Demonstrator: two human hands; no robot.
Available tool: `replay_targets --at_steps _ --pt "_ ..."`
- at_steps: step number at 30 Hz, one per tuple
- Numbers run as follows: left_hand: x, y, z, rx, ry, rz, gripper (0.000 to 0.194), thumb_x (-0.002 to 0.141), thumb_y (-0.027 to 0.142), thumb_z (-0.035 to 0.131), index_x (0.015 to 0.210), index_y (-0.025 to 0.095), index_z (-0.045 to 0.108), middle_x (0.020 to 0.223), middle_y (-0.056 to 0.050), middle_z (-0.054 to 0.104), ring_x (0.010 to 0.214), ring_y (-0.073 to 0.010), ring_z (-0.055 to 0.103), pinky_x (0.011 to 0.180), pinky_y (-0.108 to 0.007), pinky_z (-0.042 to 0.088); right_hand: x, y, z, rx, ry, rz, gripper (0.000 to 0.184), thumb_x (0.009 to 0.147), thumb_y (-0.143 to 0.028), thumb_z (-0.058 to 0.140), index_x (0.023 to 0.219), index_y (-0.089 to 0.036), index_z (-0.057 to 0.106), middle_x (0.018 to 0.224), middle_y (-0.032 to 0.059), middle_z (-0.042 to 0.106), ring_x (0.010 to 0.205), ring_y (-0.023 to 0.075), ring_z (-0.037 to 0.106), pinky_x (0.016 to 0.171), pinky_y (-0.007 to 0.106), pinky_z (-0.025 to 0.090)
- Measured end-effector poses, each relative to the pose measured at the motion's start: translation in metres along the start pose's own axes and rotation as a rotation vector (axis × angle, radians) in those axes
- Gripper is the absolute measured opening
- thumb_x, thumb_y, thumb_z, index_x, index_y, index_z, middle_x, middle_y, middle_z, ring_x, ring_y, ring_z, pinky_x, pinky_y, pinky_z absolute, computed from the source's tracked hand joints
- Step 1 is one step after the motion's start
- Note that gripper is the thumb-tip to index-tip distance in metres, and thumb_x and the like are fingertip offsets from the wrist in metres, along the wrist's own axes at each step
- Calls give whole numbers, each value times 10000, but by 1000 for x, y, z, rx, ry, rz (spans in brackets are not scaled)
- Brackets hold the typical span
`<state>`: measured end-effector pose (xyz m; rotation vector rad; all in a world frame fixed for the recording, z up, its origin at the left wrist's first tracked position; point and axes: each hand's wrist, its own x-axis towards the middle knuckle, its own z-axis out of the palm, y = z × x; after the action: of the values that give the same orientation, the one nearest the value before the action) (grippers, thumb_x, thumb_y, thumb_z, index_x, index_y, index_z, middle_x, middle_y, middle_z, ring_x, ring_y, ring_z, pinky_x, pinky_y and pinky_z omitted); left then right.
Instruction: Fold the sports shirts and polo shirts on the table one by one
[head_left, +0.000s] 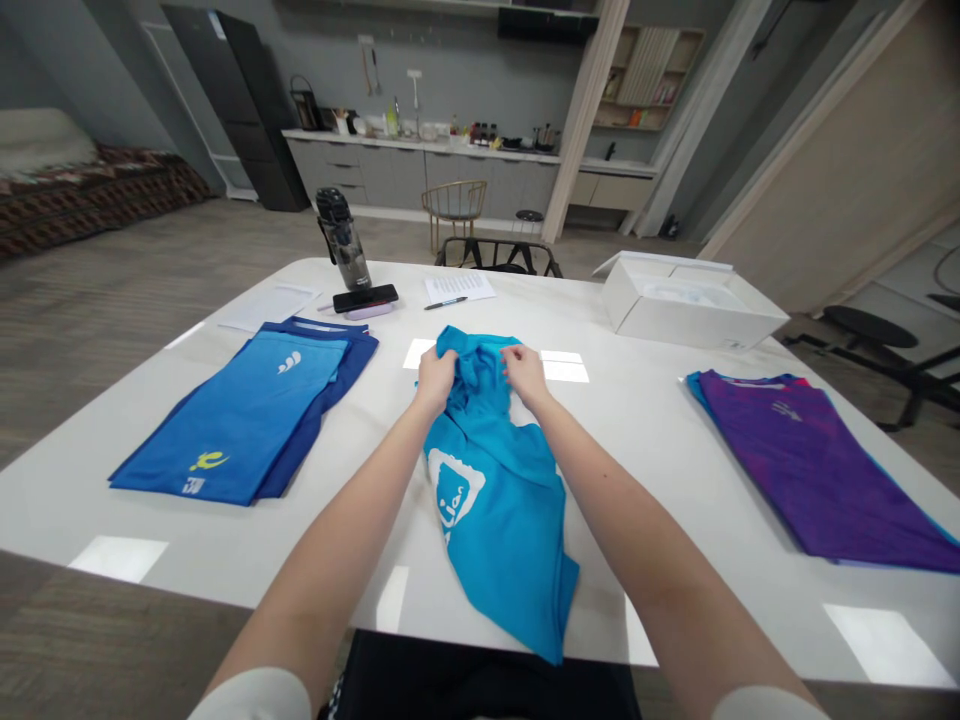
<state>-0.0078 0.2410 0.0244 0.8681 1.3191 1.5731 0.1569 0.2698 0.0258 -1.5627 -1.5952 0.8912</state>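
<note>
A turquoise shirt (502, 510) with a white printed logo lies bunched at the middle of the table, its lower end hanging over the near edge. My left hand (437, 378) is closed on the gathered fabric at the far left of the shirt. On the opposite side, my right hand (523, 372) pinches the cloth with thumb and fingers. Folds hide some fingertips. To the left lie folded blue shirts (232, 410), the upper one bearing white and yellow marks. A folded purple shirt (817, 470) rests at the right over a blue one.
The white table (630, 450) carries an open white box (690, 300) at the back right. A dark water bottle (345, 240) stands back left beside a phone (365, 298). Nearby are a pen (445, 303) and printed paper (472, 286). A chair (499, 257) stands behind the table.
</note>
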Motion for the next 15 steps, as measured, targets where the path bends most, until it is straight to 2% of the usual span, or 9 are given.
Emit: replay_targets --at_steps 3,6,9,11,12,13,15 --pt "14 3 -18 -138 128 -50 129 678 226 621 801 189 612 645 33 591 610 -143 562 627 -272 498 -1 10 8 -353 -64 -13 337 936 -405 606 1164 -175 699 1101 120 745 1061 270 679 910 362 518" --pt "31 9 -42 -213 264 -38 241 681 204 611 921 182 619 807 -7 676 747 -170 643 745 -317 546 -6 7 15 -596 -74 -43 524 911 -538 648 1301 -188 632 1193 166 717 1104 332 665 912 419 511" --pt "40 18 -67 -16 464 58 380 755 195 577 1134 168 596 1107 -94 680 1071 -238 644 970 -404 518 -8 0 19 -713 -110 -62 413 956 -457 611 1292 -218 633 1178 159 720 1096 329 669 903 415 501" --pt "36 25 -78 255 565 214 508 785 161 580 1292 159 536 1340 -161 571 1322 -282 511 1141 -454 392 -7 -1 20 -740 -126 -78 291 995 -360 549 1220 -219 668 1164 152 721 1099 316 666 905 405 491" --pt "32 27 -81 402 559 314 559 787 136 590 1340 161 514 1424 -179 502 1410 -299 425 1199 -467 313 -7 -1 21 -746 -128 -84 270 1010 -326 513 1188 -212 681 1161 154 719 1100 312 664 908 403 486" --pt "26 28 -82 539 498 406 580 786 114 600 1358 168 516 1468 -184 459 1456 -313 367 1230 -474 254 -7 -1 21 -750 -128 -88 272 1020 -305 485 1171 -204 686 1164 158 716 1102 309 661 913 403 482" --pt "13 25 -77 759 229 502 500 811 107 597 1302 194 589 1435 -170 504 1436 -336 405 1229 -480 255 -8 0 23 -751 -116 -107 294 1028 -306 462 1197 -191 673 1200 167 699 1117 309 648 937 412 471"
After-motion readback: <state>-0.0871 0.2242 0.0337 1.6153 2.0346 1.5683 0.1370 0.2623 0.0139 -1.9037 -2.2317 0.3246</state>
